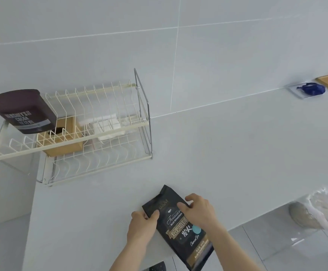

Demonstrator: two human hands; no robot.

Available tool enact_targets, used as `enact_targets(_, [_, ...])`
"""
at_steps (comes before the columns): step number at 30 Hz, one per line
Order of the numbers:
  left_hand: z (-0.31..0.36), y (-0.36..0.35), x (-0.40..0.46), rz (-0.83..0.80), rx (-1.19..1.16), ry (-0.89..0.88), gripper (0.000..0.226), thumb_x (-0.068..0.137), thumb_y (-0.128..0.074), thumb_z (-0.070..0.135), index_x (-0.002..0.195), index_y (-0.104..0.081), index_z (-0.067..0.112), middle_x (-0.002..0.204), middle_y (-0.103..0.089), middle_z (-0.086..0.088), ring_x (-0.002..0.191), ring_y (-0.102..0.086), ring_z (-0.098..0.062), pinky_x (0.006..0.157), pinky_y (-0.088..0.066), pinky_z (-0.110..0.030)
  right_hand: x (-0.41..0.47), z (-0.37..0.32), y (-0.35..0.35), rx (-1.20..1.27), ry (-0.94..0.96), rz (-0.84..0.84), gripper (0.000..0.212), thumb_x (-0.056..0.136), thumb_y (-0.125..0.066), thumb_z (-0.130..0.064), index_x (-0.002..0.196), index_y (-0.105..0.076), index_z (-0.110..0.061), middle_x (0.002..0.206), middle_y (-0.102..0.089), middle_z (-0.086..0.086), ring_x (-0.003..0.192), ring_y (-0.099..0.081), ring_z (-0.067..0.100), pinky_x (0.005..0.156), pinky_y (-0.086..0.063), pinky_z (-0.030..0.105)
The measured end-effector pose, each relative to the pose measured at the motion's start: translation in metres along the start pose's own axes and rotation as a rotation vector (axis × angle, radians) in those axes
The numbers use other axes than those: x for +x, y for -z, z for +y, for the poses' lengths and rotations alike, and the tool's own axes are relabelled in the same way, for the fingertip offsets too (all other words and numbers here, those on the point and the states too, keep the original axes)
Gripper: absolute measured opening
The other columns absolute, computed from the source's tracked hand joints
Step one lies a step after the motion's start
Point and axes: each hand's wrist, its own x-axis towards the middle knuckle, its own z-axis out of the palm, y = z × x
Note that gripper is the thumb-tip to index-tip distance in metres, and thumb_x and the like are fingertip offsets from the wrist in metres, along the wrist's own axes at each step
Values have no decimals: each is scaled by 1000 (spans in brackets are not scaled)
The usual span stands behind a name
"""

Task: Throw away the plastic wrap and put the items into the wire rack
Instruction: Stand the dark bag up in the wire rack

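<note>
A: Though only the head view is on offer, where does the coffee bag (pixel 180 229) lie?

B: Flat on the white table (pixel 218 153), close to its near edge, with one end jutting past that edge. It is a black pouch with gold lettering and a teal round sticker.

A: And the hands?

B: The left hand (pixel 141 223) grips the bag's left edge near its upper end, thumb on the printed face and fingers (pixel 134 215) curled around the side. The right hand (pixel 198 210) lies on top of the bag's right side, fingers bent and pressing down on it. Both are closed on the bag, one on each side.

A: Is there plastic wrap on it?

B: I cannot tell; the surface looks glossy and nothing more.

A: Where is the wire rack (pixel 92 132)?

B: Well apart from the bag, at the far left of the table against the tiled wall. It has two cream tiers. A Hershey's cocoa tub (pixel 24 112) sits tilted at the left end of the upper tier. A wooden box (pixel 65 141) shows through the wires below.

A: Anything else?

B: A blue object (pixel 311 89) on a small clear tray by the wall at far right, and crumpled clear plastic (pixel 325 208) at the right edge.
</note>
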Motion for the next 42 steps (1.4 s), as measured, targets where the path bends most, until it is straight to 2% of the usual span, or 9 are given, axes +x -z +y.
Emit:
enact_targets(2, [-9,-10,1,-51,-12,54,51,77,-65,54,102,-54,11,92,-69,-8,83,-68,-24,79,-60,-39,-2,5,-8,-28,1,-15,51,91,-59,-57,128,-62,-23,107,-71,-2,101,-65,23,88,-52,34])
enact_targets(6, [-8,-20,-15,-141,-175,140,44,84,-71,41,108,-53,8,96,-72,-18,69,-67,-27,61,-62,-34,-6,7,-18,-71,9,54,41,92,-58,-52,122,-65,-26,105,-73,0,99,-68,26,78,-54,34])
enact_targets(10, [-23,-39,3,-190,-268,136,57,66,-83,35,110,-53,16,101,-74,-14,83,-73,-29,68,-63,-41,-7,3,-20,-65,13,83,36,91,-62,-48,117,-70,-25,102,-74,1,99,-69,27,77,-53,33])
enact_targets(12, [-23,-44,7,-158,-222,81,64,52,-83,39,107,-55,23,97,-75,-6,85,-75,-27,73,-64,-48,-7,-1,-18,-46,10,67,34,90,-64,-47,114,-71,-24,102,-74,2,98,-70,27,79,-55,35])
enact_targets(16, [15,-19,-30,-39,-55,-80,36,80,-72,27,108,-49,25,91,-65,9,86,-68,-18,83,-57,-37,-8,-14,-16,76,38,33,28,90,-66,-42,106,-71,-20,99,-76,3,95,-71,25,84,-58,37])
enact_targets(25, [106,29,-42,192,171,-519,37,84,-68,32,114,-48,30,103,-69,10,91,-67,-18,71,-45,-27,-11,-72,38,500,148,237,8,86,-74,-33,92,-71,-30,81,-78,0,77,-76,23,79,-64,47])
enact_targets(30, [178,43,-60,218,109,-735,37,81,-70,35,111,-48,34,101,-69,13,94,-68,-17,79,-56,-34,-21,-109,107,564,242,413,12,85,-74,-39,92,-70,-31,77,-79,1,74,-77,24,76,-64,51])
enact_targets(35, [244,71,-81,263,7,-894,39,83,-72,39,115,-52,31,100,-68,14,87,-67,-14,76,-57,-31,-41,-157,171,560,362,559,16,83,-74,-41,92,-70,-29,72,-78,0,75,-76,25,78,-63,50])
enact_targets(42, [288,160,-94,407,-138,-964,37,82,-76,42,108,-51,31,93,-62,16,84,-67,-14,76,-60,-35,-64,-260,203,515,575,580,24,79,-76,-46,86,-67,-25,72,-77,0,77,-75,25,80,-62,49])
